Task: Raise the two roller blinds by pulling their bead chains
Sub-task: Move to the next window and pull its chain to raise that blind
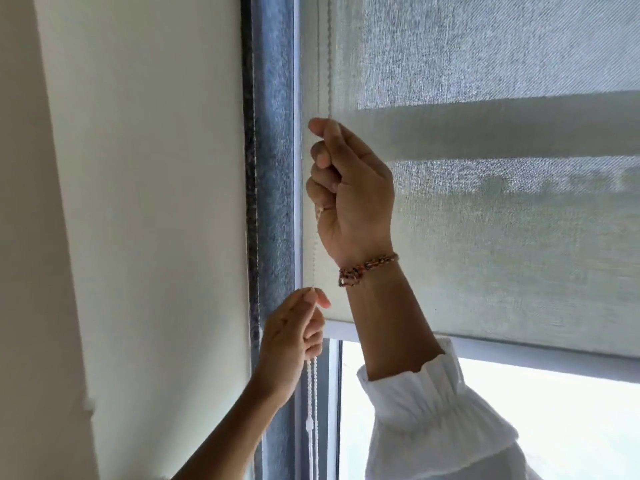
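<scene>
Head: left hand (pixel 294 341) pinches beaded chain (pixel 313 251).

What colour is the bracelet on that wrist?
The bracelet is braided red, orange and dark; head view shows it.

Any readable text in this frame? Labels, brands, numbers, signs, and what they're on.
None: no word, brand, number or sign can be read in the head view.
roller blind: plain woven fabric, no print.
bottom rail: no label shows.
bead chain and white connector: no marking visible.
bracelet, white sleeve, wall: no text.
</scene>
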